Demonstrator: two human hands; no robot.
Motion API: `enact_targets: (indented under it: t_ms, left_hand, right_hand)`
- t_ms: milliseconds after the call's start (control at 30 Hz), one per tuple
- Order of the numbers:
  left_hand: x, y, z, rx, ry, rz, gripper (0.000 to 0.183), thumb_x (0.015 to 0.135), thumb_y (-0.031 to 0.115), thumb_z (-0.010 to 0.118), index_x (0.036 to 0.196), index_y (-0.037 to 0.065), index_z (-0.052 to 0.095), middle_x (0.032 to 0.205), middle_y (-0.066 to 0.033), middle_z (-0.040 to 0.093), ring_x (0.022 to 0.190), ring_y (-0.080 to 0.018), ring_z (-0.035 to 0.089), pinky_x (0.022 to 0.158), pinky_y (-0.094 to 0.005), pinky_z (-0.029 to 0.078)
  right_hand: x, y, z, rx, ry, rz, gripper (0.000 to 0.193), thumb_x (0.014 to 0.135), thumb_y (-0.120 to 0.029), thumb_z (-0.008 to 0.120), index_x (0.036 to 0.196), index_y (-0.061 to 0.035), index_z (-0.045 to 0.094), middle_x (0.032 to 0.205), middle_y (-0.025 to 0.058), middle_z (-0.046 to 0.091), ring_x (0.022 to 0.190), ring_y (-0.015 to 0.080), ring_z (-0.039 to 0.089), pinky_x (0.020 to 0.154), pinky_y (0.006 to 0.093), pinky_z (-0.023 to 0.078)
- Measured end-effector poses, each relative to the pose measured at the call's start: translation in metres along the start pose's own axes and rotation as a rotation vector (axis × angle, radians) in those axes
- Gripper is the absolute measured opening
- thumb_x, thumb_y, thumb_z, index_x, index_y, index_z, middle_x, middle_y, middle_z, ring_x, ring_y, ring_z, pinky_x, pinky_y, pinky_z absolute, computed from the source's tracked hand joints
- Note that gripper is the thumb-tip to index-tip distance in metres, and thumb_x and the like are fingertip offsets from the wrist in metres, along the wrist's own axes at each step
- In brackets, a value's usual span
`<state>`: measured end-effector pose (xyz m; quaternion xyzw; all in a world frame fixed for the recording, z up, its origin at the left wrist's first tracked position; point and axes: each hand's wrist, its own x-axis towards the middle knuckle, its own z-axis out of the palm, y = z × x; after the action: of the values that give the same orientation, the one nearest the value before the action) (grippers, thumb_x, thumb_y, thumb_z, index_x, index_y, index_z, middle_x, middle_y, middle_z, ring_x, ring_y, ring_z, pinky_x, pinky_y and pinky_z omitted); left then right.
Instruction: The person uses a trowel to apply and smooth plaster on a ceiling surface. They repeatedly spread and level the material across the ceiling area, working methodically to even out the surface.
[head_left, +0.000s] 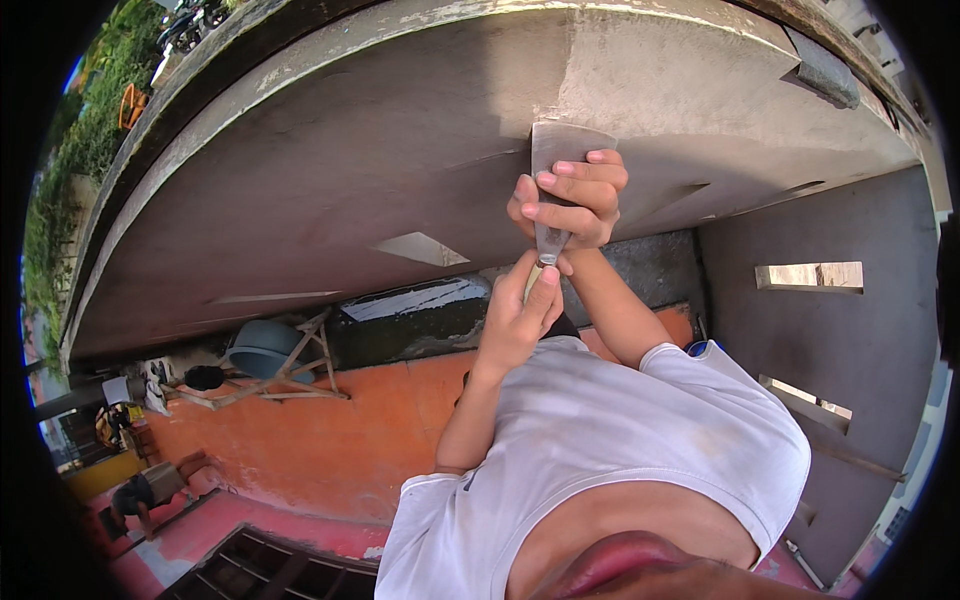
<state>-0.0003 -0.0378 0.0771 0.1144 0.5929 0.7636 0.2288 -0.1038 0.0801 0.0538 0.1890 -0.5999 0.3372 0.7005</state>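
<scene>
A putty knife point(562, 143) with a broad metal blade is held up against the grey plastered wall point(440, 130). Its blade edge meets or nearly meets the wall near a rough, paler patch point(545, 113); whether they touch I cannot tell. My left hand point(515, 322) is closed round the pale handle. Farther up, my right hand point(588, 203) grips the blade's narrow lower part, its fingers curled across the metal. Parts of the blade and handle are hidden behind my fingers.
A grey side wall point(820, 230) with slots stands at the right. At the left, a blue-grey basin point(265, 348) rests by a wooden stand point(310, 350). Behind me are an orange floor point(330, 430) and a dark trough point(410, 325). Another person point(150, 490) bends down at far left.
</scene>
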Motion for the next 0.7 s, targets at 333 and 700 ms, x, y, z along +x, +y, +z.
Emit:
enact_targets:
  t_ms: [333, 700]
  left_hand:
    - [0.019, -0.007, -0.001, 0.108, -0.008, 0.192, 0.038, 0.104, 0.036, 0.045, 0.095, 0.002, 0.058, 0.053, -0.0007, 0.048, 0.046, -0.0076, 0.042, 0.046, -0.0264, 0.030]
    - [0.019, 0.028, 0.017, 0.042, -0.213, 0.187, 0.036, 0.104, 0.033, 0.046, 0.110, 0.000, 0.058, 0.060, -0.0016, 0.050, 0.051, -0.0084, 0.046, 0.051, -0.0258, 0.036]
  right_hand:
    - [0.013, 0.011, 0.006, -0.020, 0.016, -0.106, 0.034, 0.069, -0.007, 0.082, 0.082, -0.0338, 0.066, 0.089, -0.0144, 0.062, 0.091, 0.0100, 0.059, 0.089, 0.0349, 0.044]
    - [0.051, 0.017, -0.023, -0.314, 0.096, -0.077, 0.036, 0.073, -0.005, 0.081, 0.082, -0.0311, 0.058, 0.088, -0.0107, 0.058, 0.090, 0.0133, 0.059, 0.092, 0.0390, 0.045]
